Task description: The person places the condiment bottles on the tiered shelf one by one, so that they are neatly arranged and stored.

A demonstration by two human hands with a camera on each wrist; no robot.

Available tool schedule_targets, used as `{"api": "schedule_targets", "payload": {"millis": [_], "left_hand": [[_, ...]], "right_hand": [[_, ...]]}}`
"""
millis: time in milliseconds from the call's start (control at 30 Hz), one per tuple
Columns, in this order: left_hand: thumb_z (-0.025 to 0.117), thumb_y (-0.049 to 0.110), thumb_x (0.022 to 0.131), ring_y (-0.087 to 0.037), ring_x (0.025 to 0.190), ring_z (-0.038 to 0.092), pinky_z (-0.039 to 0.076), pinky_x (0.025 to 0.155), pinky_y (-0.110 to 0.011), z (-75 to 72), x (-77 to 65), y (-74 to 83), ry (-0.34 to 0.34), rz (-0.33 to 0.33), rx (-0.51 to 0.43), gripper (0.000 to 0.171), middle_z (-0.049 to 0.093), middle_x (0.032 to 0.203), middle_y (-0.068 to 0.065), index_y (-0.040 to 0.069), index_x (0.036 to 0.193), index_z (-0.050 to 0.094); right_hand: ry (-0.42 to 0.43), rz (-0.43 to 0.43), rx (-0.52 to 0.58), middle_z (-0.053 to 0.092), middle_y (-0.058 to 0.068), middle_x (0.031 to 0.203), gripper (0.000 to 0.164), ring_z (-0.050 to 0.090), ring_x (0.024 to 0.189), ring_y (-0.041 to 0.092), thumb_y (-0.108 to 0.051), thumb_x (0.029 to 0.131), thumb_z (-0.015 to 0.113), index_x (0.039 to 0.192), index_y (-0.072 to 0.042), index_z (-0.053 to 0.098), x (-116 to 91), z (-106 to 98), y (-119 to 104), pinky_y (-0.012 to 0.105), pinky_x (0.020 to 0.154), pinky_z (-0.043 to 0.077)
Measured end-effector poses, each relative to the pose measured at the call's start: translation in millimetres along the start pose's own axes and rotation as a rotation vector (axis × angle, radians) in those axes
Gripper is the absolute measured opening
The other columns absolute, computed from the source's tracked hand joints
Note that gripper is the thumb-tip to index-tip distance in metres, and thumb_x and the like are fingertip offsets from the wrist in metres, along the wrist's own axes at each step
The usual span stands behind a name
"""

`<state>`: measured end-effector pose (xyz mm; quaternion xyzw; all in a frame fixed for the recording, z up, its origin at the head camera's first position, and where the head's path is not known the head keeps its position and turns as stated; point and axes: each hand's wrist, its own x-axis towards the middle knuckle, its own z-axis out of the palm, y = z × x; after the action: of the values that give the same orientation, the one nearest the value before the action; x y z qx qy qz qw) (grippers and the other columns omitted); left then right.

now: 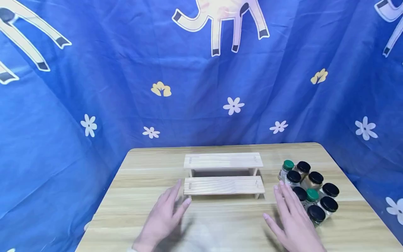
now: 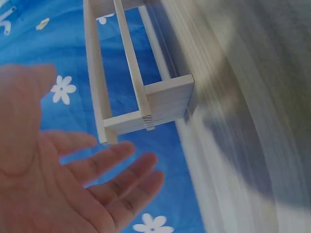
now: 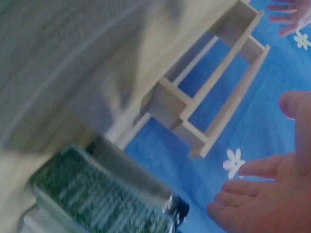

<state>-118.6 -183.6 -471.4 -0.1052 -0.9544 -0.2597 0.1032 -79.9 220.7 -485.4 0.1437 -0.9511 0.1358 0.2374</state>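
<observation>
Blue printed cloth [image 1: 189, 117] hangs behind the rack [image 1: 223, 183] and off both its ends, a soft wall you could brush. Your wood-grained counter [image 1: 151, 175] spreads beneath the rack; its back edge runs just behind the rack, so expect little depth there, while the strips off the rack's left end and in front of it look like your best room for moving. Pale wood forms the rack's two stepped tiers; judge it light and stiff, best held at both ends. Your left hand [image 1: 163, 211] lies near the rack's left front corner, fingers extended, thumb apart, its grip holding nothing; you cannot tell whether it touches. Your right hand [image 1: 291, 218] is to the right of the rack and in front, fingers nearly straight, thumb spread wide, that grip likewise without a hold; whether it brushes the jars [image 1: 312, 195] is unclear. Those nine jars crowd together to the rack's right, clear-walled, probably smooth and perhaps breakable: take one round the body, from the outer side of the cluster. Smallest are their lids [image 1: 316, 177], seven black and two green, likely slippery to pinch.
</observation>
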Motion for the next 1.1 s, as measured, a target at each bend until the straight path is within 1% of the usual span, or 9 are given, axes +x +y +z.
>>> {"api": "schedule_targets", "payload": {"millis": [167,333,467,533,600,667,767,867,1100], "left_hand": [[0.053,0.049,0.109,-0.026,0.108,0.072,0.064,0.098,-0.049,9.3,18.3,-6.7,-0.059,-0.129,-0.164,0.069,0.071,0.124,-0.014,-0.003,0.154,0.047],[0.053,0.046,0.110,-0.020,0.102,0.073,0.065,0.098,-0.046,19.7,30.7,-14.7,-0.105,-0.194,-0.251,0.066,0.074,0.114,-0.009,-0.008,0.147,0.053],[0.054,0.045,0.110,-0.017,0.099,0.073,0.065,0.098,-0.047,22.1,35.7,-19.3,-0.137,-0.227,-0.280,0.063,0.076,0.110,-0.007,-0.007,0.145,0.055],[0.054,0.044,0.110,-0.016,0.095,0.073,0.065,0.095,-0.045,21.3,37.7,-21.1,-0.154,-0.247,-0.298,0.061,0.077,0.107,-0.006,-0.006,0.145,0.056],[0.055,0.041,0.110,-0.015,0.092,0.074,0.066,0.092,-0.042,19.2,39.2,-22.4,-0.165,-0.268,-0.324,0.059,0.077,0.104,-0.007,-0.006,0.144,0.056],[0.055,0.039,0.110,-0.015,0.089,0.074,0.067,0.087,-0.037,16.6,40.5,-23.8,-0.174,-0.288,-0.362,0.057,0.077,0.101,-0.008,-0.007,0.144,0.056],[0.056,0.035,0.110,-0.016,0.088,0.074,0.067,0.082,-0.029,13.5,42.2,-25.8,-0.176,-0.306,-0.405,0.053,0.077,0.100,-0.010,-0.007,0.142,0.058],[0.056,0.030,0.110,-0.019,0.090,0.075,0.067,0.081,-0.026,12.7,44.3,-27.0,-0.176,-0.316,-0.450,0.049,0.077,0.102,-0.013,-0.009,0.140,0.059],[0.056,0.018,0.110,-0.022,0.091,0.074,0.069,0.080,-0.024,21.7,47.8,-25.0,-0.204,-0.339,-0.558,0.043,0.073,0.106,-0.020,-0.015,0.139,0.056]], "right_hand": [[0.060,0.044,0.038,0.038,0.016,0.169,0.095,0.028,0.162,0.027,-0.045,0.091,0.081,0.165,-0.012,0.032,-2.6,-18.6,14.4,0.012,0.134,-0.001],[0.128,0.122,0.090,0.047,0.019,0.163,0.089,0.035,0.159,0.027,-0.035,0.087,0.085,0.161,-0.010,0.042,-13.2,-35.9,35.3,0.017,0.136,0.009],[0.123,0.227,0.116,0.045,0.023,0.163,0.088,0.043,0.151,0.043,-0.034,0.090,0.084,0.163,-0.014,0.038,-22.8,-43.4,50.5,0.044,0.138,0.023],[0.115,0.271,0.116,0.045,0.025,0.162,0.088,0.045,0.145,0.050,-0.034,0.091,0.083,0.163,-0.014,0.037,-25.6,-44.9,56.4,0.062,0.130,0.031],[0.124,0.294,0.114,0.046,0.027,0.160,0.087,0.048,0.140,0.055,-0.033,0.091,0.084,0.163,-0.012,0.039,-26.7,-45.4,60.7,0.068,0.124,0.035],[0.162,0.290,0.119,0.050,0.028,0.157,0.086,0.050,0.136,0.055,-0.030,0.088,0.086,0.160,-0.010,0.044,-27.0,-44.7,63.8,0.062,0.126,0.037],[0.244,0.247,0.148,0.057,0.027,0.151,0.083,0.053,0.134,0.052,-0.023,0.081,0.090,0.153,-0.008,0.053,-26.7,-42.9,67.4,0.030,0.135,0.029],[0.313,0.196,0.178,0.063,0.025,0.143,0.080,0.057,0.130,0.046,-0.016,0.074,0.093,0.147,-0.008,0.061,-27.2,-40.9,69.5,0.005,0.126,0.023],[0.328,0.220,0.191,0.069,0.021,0.132,0.074,0.059,0.126,0.030,-0.010,0.070,0.095,0.138,-0.007,0.068,-37.4,-36.6,71.7,-0.004,0.116,0.024]]}}
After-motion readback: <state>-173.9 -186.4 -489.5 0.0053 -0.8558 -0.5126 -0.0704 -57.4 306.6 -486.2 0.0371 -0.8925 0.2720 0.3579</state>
